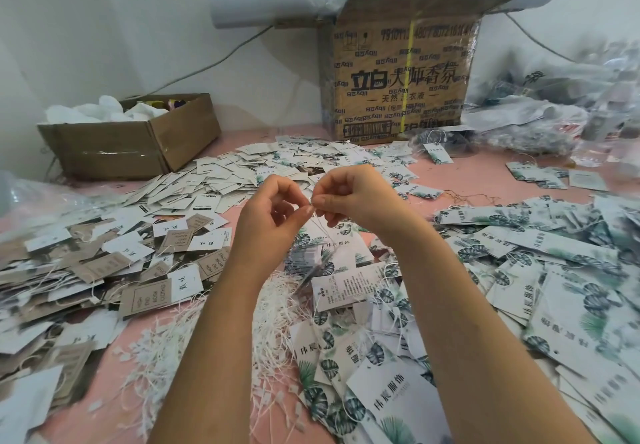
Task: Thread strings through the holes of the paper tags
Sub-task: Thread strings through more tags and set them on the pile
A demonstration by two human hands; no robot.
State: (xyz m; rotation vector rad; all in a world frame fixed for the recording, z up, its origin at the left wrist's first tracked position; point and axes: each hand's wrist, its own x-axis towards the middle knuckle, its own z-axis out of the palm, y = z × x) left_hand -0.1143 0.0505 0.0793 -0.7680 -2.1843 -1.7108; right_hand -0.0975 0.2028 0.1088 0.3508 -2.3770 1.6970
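Both hands are raised over the pink counter (485, 173), fingertips meeting. The left hand (273, 215) pinches a thin white string (320, 225) between thumb and forefinger, its other fingers loosely curled. The right hand (349, 197) pinches the same string just beside it, fingers bent inward. The string trails down towards a leaf-printed paper tag (341, 248) below; whether it passes through that tag's hole I cannot tell. Loose strings (277, 305) lie heaped under the wrists, with more leaf-printed tags (554, 270) spread to the right.
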